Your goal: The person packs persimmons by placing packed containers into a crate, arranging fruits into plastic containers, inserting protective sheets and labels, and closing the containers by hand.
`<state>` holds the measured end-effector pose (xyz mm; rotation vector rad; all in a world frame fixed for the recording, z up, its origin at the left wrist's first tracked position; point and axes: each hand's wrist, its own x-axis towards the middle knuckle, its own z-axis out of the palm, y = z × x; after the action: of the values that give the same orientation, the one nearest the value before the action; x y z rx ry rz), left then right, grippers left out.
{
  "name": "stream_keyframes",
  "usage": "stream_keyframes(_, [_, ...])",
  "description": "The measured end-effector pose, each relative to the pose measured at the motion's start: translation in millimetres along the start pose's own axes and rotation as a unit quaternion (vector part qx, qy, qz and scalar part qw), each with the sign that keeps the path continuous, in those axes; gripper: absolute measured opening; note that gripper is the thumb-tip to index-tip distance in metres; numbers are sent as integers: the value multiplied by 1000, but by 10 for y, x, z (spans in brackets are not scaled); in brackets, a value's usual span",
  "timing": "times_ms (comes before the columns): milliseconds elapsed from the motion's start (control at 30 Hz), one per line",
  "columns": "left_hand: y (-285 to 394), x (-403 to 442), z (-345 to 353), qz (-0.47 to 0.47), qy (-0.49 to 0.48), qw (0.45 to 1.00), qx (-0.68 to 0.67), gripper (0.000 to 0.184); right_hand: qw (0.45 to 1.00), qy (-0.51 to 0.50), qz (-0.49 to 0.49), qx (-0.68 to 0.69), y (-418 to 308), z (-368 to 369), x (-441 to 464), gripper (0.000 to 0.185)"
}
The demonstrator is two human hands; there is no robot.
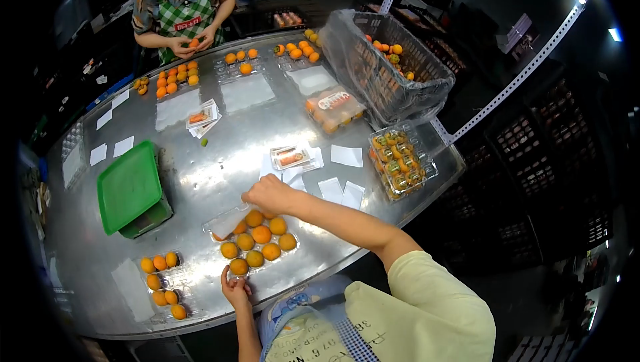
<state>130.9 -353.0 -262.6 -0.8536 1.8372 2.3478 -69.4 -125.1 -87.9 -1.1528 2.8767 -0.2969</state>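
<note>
In front of me lies a clear plastic fruit box (295,250) holding several round orange fruits (261,234) that look like persimmons. My right hand (270,195) is closed above the far edge of this box, its fingers curled down near a white liner (228,221). Whatever those fingers grip is hidden by the hand. My left hand (236,289) is at the box's near-left corner, fingers partly spread, fingertips close to the nearest fruit (238,267). Whether it touches fruit or plastic, I cannot tell.
A green-lidded tub (130,185) stands left, near another open fruit box (159,282). Printed cards (291,157) lie mid-table. On the right are a filled box (400,162), a closed box (333,109) and a plastic-lined crate (400,62). Across the table another person (187,15) handles fruit.
</note>
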Motion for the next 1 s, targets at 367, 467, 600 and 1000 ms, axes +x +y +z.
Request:
stream_keyframes(367, [-37, -192, -219, -136, -89, 982, 92, 53, 988, -114, 99, -3, 870, 329, 455, 39])
stream_keyframes(467, [169, -244, -121, -189, -89, 977, 44, 52, 996, 45, 69, -20, 907, 481, 385, 55])
stream_keyframes(600, [169, -241, -44, -223, -95, 970, 32, 48, 971, 168, 86, 144, 697, 414, -42, 53])
stream_keyframes(1000, [144, -115, 180, -277, -181, 939, 96, 38, 948, 7, 234, 215, 465, 912, -1171, 47])
